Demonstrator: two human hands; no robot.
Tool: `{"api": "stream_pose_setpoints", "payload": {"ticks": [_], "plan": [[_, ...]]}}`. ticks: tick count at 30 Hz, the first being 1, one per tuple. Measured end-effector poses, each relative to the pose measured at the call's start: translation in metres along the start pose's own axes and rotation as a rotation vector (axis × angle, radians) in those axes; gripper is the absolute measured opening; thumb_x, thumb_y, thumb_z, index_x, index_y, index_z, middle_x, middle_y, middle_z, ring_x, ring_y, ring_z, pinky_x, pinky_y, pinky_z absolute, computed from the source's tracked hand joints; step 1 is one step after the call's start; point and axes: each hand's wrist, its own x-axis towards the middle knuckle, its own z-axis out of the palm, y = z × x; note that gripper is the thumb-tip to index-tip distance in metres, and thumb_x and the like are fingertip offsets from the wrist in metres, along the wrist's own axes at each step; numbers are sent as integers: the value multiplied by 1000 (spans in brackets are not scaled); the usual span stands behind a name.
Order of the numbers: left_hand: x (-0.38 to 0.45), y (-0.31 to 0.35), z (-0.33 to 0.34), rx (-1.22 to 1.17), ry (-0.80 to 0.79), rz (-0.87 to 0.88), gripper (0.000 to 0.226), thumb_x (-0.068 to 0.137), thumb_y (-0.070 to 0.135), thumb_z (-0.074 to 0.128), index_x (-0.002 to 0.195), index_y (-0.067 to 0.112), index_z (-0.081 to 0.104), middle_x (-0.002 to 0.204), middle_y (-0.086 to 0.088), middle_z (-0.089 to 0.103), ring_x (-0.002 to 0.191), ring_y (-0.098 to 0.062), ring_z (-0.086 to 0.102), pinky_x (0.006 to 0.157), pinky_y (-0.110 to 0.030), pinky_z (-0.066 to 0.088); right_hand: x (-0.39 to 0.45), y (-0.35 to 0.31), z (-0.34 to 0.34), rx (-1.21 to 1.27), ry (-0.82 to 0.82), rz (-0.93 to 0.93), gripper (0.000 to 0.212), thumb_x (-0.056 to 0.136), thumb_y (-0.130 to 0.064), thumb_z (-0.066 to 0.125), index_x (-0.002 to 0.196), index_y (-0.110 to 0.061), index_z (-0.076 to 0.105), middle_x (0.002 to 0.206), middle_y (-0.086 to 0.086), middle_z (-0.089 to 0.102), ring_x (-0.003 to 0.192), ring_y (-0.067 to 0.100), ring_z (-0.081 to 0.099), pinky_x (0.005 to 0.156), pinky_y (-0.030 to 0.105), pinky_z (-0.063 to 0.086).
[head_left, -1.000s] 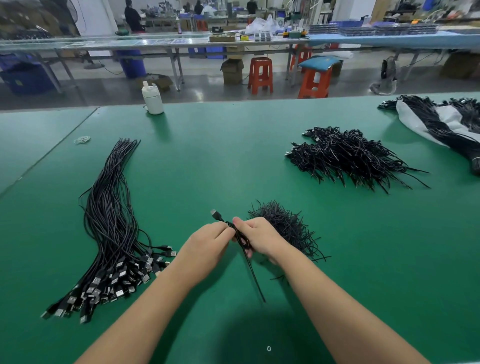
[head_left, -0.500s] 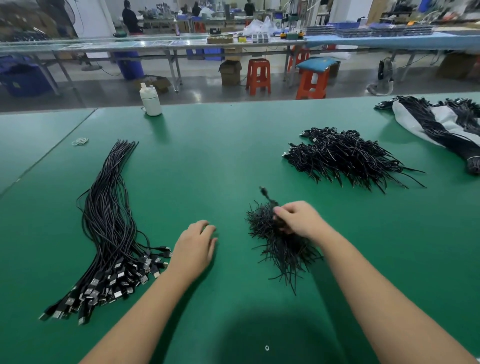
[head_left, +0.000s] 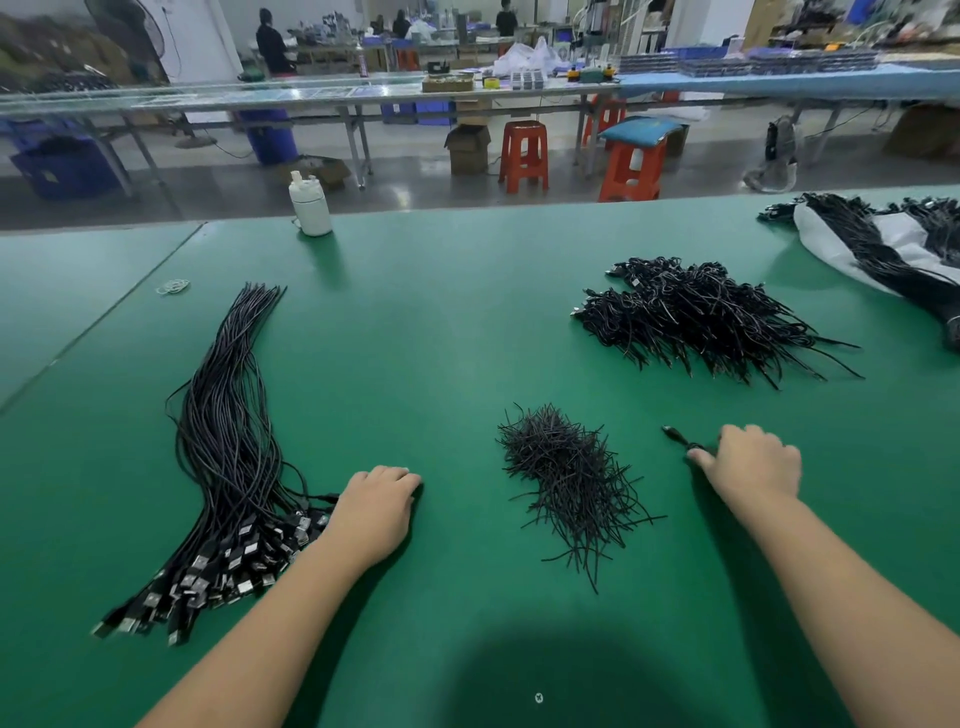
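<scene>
free: mat (head_left: 415, 338) centre | obstacles: cable bundle (head_left: 228, 441) left, probably ties (head_left: 566, 473) middle

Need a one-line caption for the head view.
Right hand holds a black cable beside the tie pile; left hand rests by loose USB cables on green table.

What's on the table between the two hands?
In the head view, a small heap of black ties lies between the left hand and the right hand, which grips a cable; it touches neither.

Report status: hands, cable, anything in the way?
Right hand grips cable, plug end showing. Left hand rests on table beside loose cables, holding nothing. Nothing between right hand and far cable pile; tie heap off left.
</scene>
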Motion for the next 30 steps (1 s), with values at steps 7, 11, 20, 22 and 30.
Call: {"api": "stream_pose_setpoints", "payload": {"ticks": [7, 11, 20, 22, 30], "plan": [[0, -49, -30, 170, -69, -129, 48, 88, 9, 45, 131, 26, 54, 125, 3, 58, 117, -20, 47, 95, -35, 39, -29, -72, -42, 621, 192, -360, 23, 100, -28, 49, 96, -15, 67, 87, -2, 61, 71, 10, 56, 54, 23, 42], [-8, -69, -41, 277, -230, -183, 33, 86, 8, 43, 112, 24, 58, 115, 2, 59, 109, -21, 48, 86, -34, 40, -75, -126, -56, 704, -39, -643, 25, 100, -33, 47, 95, -21, 69, 93, -7, 67, 81, 9, 62, 72, 29, 52], [-14, -59, -46, 178, 26, -97, 23, 91, 10, 51, 105, 28, 56, 102, 8, 65, 93, -19, 60, 70, -30, 34, -142, -194, -33, 695, -327, -808, 29, 100, -27, 47, 122, -20, 63, 124, 1, 64, 112, 21, 60, 100, 36, 47], [-11, -38, -58, -49, 145, -97, 14, 94, 16, 56, 102, 25, 60, 99, 8, 69, 89, -21, 64, 69, -33, 42, -146, -200, -32, 804, -390, -752, 37, 99, -24, 51, 136, -21, 55, 133, 0, 60, 118, 16, 57, 105, 31, 43], [-1, 34, -105, -1507, 98, -126, 9, 93, 0, 61, 97, 9, 62, 79, -8, 73, 76, -15, 70, 65, -21, 51, -150, -200, -56, 1528, -588, -581, 22, 102, -19, 51, 87, -14, 67, 77, 4, 69, 82, 16, 62, 88, 39, 46]]}}
